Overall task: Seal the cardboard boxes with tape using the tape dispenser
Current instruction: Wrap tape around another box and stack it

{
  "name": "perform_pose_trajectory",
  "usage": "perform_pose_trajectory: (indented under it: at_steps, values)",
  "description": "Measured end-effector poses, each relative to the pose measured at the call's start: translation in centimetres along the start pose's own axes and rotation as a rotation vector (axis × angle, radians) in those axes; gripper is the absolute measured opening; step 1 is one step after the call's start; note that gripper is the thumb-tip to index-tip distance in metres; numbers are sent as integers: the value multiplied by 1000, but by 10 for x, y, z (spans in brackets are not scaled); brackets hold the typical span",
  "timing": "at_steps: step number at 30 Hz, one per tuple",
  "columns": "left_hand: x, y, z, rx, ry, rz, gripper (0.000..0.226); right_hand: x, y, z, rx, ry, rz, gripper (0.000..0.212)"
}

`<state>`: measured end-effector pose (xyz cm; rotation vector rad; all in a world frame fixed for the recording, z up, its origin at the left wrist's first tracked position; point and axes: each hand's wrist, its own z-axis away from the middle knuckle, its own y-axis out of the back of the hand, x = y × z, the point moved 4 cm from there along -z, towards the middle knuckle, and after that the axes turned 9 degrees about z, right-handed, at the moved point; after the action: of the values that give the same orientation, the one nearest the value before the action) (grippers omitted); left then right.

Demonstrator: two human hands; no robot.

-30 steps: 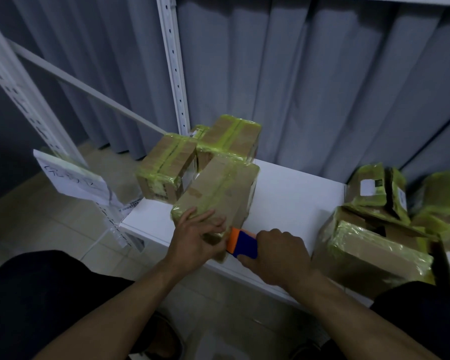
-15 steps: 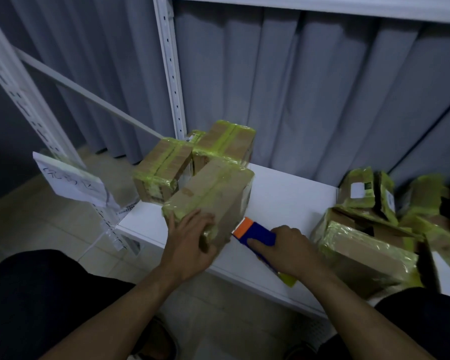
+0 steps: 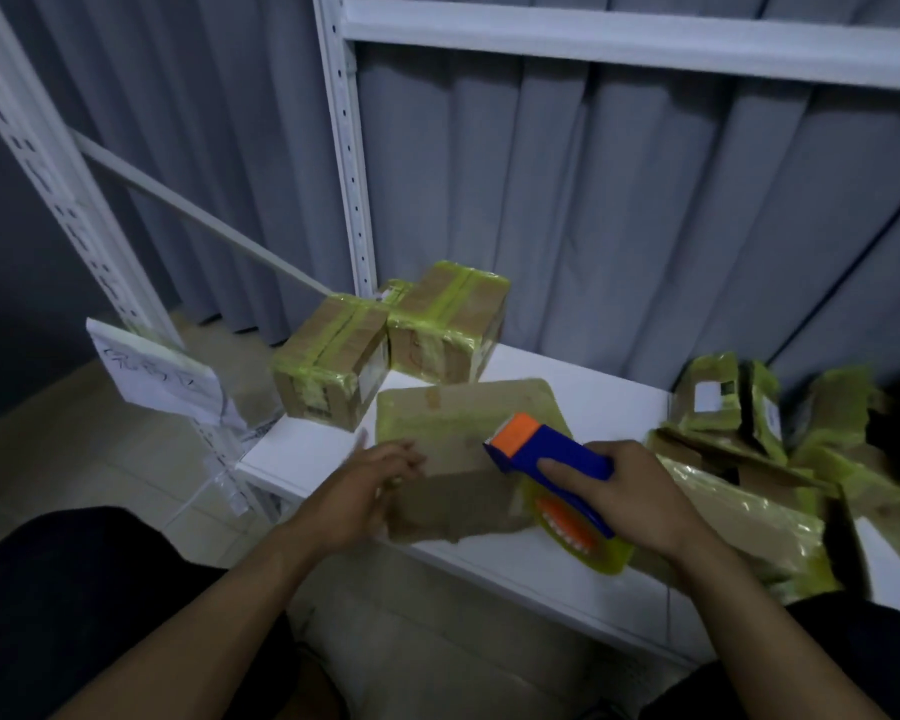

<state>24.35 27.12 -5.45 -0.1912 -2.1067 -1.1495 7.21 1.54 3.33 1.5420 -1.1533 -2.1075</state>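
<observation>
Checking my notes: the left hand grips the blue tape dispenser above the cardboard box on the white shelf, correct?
No. The right hand grips the blue tape dispenser above the cardboard box on the white shelf; the head view shows it.

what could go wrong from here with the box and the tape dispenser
1. The box lies right at the front edge of the shelf, with only the left hand touching its side. A hard pull of tape might drag it off.
2. The dispenser, gripped by the right hand, has its orange end near the left fingers; the cutter could catch them.
</observation>
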Motion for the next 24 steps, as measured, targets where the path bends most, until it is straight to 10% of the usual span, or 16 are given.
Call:
perform_pose_trajectory:
  at_steps: [7, 24]
  values:
    - [-30, 17, -24, 148, 377, -527, 67, -2, 4, 7, -94, -24, -63, 39]
    - [30, -53, -39, -52, 213, -83, 91, 14, 8, 7, -27, -31, -120, 33]
